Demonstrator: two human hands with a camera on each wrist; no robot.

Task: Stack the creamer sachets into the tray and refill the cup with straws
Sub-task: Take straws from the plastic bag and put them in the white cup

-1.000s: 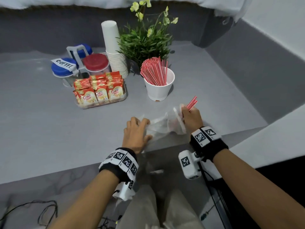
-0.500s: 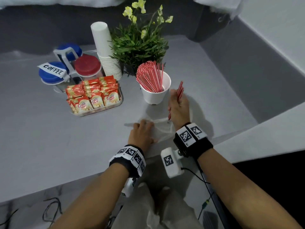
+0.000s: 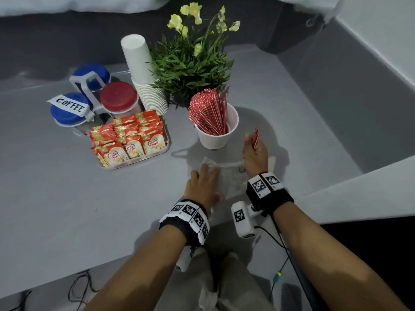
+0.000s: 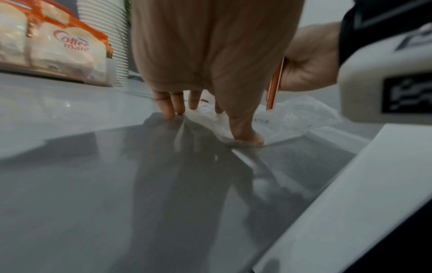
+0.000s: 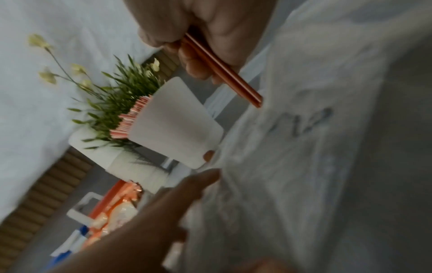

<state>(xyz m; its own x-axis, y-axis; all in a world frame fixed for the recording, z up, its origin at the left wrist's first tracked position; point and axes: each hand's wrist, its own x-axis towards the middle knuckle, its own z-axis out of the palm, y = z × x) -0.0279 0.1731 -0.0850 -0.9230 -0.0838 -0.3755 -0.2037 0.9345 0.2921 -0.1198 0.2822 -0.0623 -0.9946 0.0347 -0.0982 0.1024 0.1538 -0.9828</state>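
Observation:
A white cup (image 3: 219,131) packed with red straws (image 3: 208,113) stands mid-table. Just right of it my right hand (image 3: 254,151) grips a few red straws (image 3: 255,136), their lower ends over a clear plastic bag (image 3: 229,178). In the right wrist view those straws (image 5: 224,72) stick out below the curled fingers, near the cup (image 5: 175,123). My left hand (image 3: 203,185) lies flat, fingers straight, pressing the bag (image 4: 210,120) onto the table. A clear tray (image 3: 134,162) holds rows of orange creamer sachets (image 3: 130,138) left of the cup.
A potted plant (image 3: 193,63) and a stack of paper cups (image 3: 143,75) stand behind the cup. Jars with blue and red lids (image 3: 89,102) in a rack sit behind the tray. A raised white ledge (image 3: 359,194) borders the table on the right.
My right hand drew a few straws out of the bag and carried them up beside the cup. My left hand flattened onto the bag.

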